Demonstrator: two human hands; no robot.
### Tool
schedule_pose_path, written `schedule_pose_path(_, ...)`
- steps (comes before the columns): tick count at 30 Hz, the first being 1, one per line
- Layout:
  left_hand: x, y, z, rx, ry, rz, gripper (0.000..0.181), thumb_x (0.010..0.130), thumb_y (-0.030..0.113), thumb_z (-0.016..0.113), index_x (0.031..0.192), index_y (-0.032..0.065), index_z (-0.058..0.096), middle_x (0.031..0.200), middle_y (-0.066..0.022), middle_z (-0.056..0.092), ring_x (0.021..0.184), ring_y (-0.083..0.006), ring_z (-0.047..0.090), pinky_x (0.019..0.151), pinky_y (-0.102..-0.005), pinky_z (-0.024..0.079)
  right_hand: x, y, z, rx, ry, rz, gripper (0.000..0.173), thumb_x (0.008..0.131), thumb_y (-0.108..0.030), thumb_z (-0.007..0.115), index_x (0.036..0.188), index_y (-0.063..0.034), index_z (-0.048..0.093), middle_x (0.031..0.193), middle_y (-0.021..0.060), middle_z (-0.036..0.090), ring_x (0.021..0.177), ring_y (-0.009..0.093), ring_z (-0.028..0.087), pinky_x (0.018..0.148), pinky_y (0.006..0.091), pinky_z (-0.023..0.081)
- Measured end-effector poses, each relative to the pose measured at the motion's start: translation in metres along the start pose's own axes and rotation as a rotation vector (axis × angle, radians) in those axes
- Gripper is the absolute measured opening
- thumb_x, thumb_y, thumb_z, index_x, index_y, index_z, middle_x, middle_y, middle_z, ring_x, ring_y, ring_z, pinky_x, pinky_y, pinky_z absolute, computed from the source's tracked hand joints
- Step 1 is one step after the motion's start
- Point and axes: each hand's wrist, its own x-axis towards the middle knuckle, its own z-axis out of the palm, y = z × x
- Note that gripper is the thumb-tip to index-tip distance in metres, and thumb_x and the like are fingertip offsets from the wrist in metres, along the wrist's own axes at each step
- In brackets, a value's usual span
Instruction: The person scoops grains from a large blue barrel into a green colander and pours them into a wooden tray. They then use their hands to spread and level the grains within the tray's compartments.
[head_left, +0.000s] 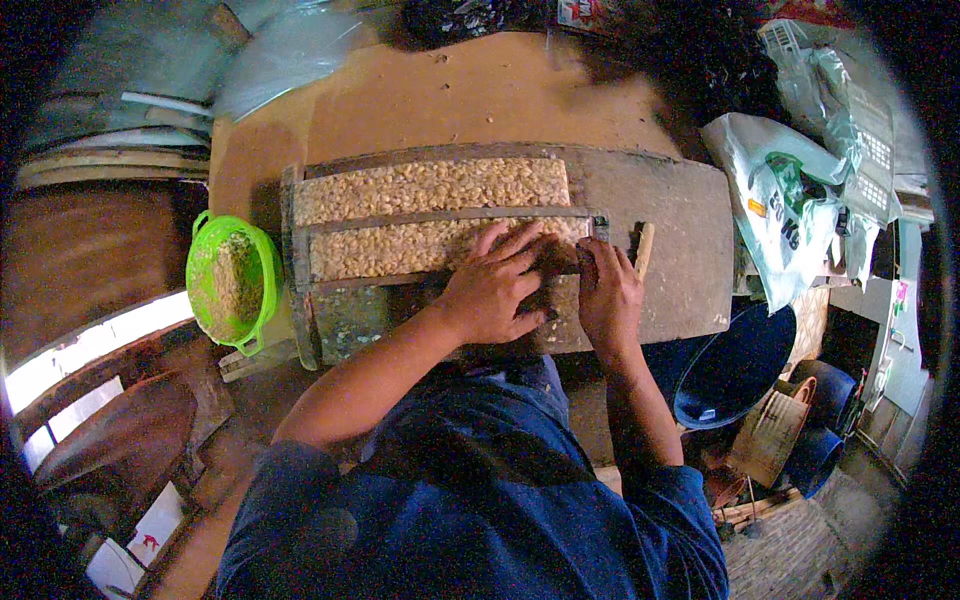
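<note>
Two long slabs of packed pale beans lie on a dark wooden board (660, 180), parted by a thin strip (450, 217). Over the right part of the near slab (375, 250) rests my left hand (499, 289), fingers spread and palm down. My right hand (609, 289) has its fingertips bent at that slab's right end, by a small block at the strip's tip; whether they grip anything is hidden. The far slab (435, 184) is untouched. A short light stick (644, 251) lies just right of my right hand.
A green plastic basket (270, 300) with loose pale bits stands left of the board. Beyond it lies a brown tabletop (465, 97). White printed sacks (780, 195) hang at the right, above a big dark blue tub (739, 367). Clear plastic sheeting (292, 52) is at the far left.
</note>
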Motion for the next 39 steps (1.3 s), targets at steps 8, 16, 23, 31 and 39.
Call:
schedule_pose_path(8,-0.006,-0.002,-0.003,0.012,0.034,0.005,0.044,0.079,0.043,0.066,0.095,0.0019,0.069,0.140,-0.0196,0.053,0.146,-0.0352,0.028,0.114,-0.0613,0.020,-0.004,-0.005,-0.003,0.076,0.075,0.005,0.011,0.091,-0.007,0.063,0.101,-0.0051,0.067,0.092,0.0145,0.068,0.083,0.034,0.067,0.073,0.0394,0.052)
schedule_pose_path(16,-0.024,-0.001,-0.014,-0.007,-0.006,-0.055,0.044,0.082,0.043,0.067,0.096,0.0019,0.071,0.143,-0.0197,0.049,0.146,-0.0344,0.027,0.118,-0.0576,0.015,-0.001,-0.025,-0.001,0.116,0.025,0.005,0.014,0.090,-0.006,0.064,0.104,-0.0050,0.067,0.097,0.0141,0.070,0.085,0.034,0.068,0.073,0.0397,0.053)
schedule_pose_path(23,-0.026,-0.001,-0.016,-0.008,-0.011,-0.061,0.044,0.080,0.042,0.068,0.091,-0.0003,0.069,0.128,-0.0212,0.058,0.145,-0.0353,0.030,0.117,-0.0585,0.016,0.001,-0.027,0.008,0.040,0.012,-0.144,0.016,0.089,-0.005,0.065,0.105,-0.0046,0.067,0.097,0.0164,0.070,0.086,0.036,0.068,0.075,0.0402,0.054)
schedule_pose_path(31,-0.056,-0.008,-0.019,-0.011,0.164,-0.134,0.046,0.084,0.047,0.066,0.093,0.0017,0.070,0.152,-0.0167,0.041,0.146,-0.0342,0.029,0.118,-0.0566,0.012,-0.002,-0.035,0.006,0.201,0.002,0.030,0.014,0.090,-0.006,0.065,0.103,-0.0030,0.069,0.100,0.0150,0.071,0.086,0.032,0.070,0.075,0.0377,0.055)
schedule_pose_path(39,-0.064,-0.012,-0.027,0.035,0.071,-0.122,0.052,0.084,0.047,0.064,0.107,0.0008,0.068,0.141,-0.0227,0.050,0.146,-0.0348,0.027,0.119,-0.0556,0.013,0.004,-0.055,0.028,0.130,-0.051,-0.115,0.017,0.086,-0.005,0.066,0.103,-0.0033,0.068,0.098,0.0160,0.069,0.088,0.035,0.067,0.077,0.0406,0.054)
